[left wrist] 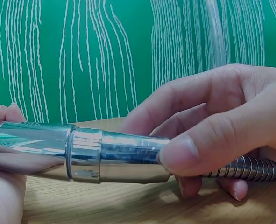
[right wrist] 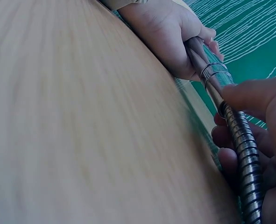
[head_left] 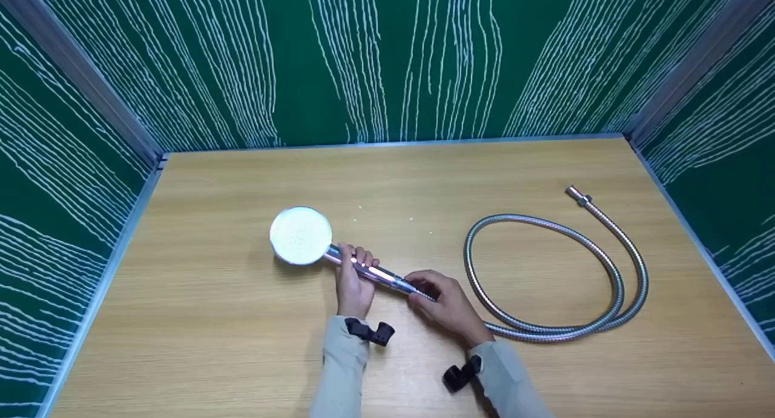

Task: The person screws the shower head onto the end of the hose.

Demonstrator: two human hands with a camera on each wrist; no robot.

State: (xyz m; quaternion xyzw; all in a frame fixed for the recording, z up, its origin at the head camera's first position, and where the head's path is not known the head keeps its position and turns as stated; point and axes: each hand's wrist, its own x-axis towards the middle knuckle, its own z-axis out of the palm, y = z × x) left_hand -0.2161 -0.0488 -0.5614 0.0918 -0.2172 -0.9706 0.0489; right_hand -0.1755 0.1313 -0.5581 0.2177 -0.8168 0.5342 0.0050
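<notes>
A chrome shower head (head_left: 301, 235) with a round white face lies tilted to the left in the head view, its handle running down to the right. My left hand (head_left: 355, 288) grips that handle near its middle. At the handle's lower end, my right hand (head_left: 447, 303) pinches the smooth chrome connector (left wrist: 135, 158) between thumb and fingers. Out of the connector comes a ribbed metal shower hose (right wrist: 249, 168), which passes under my right palm. In the left wrist view the connector sits in line against the handle's end; the thread is hidden.
The hose (head_left: 619, 285) loops over the right of the wooden table (head_left: 212, 333), its free end fitting (head_left: 578, 195) pointing to the back. Several small white specks lie behind the hands. Green panels with white streaks (head_left: 393, 60) wall the back and sides.
</notes>
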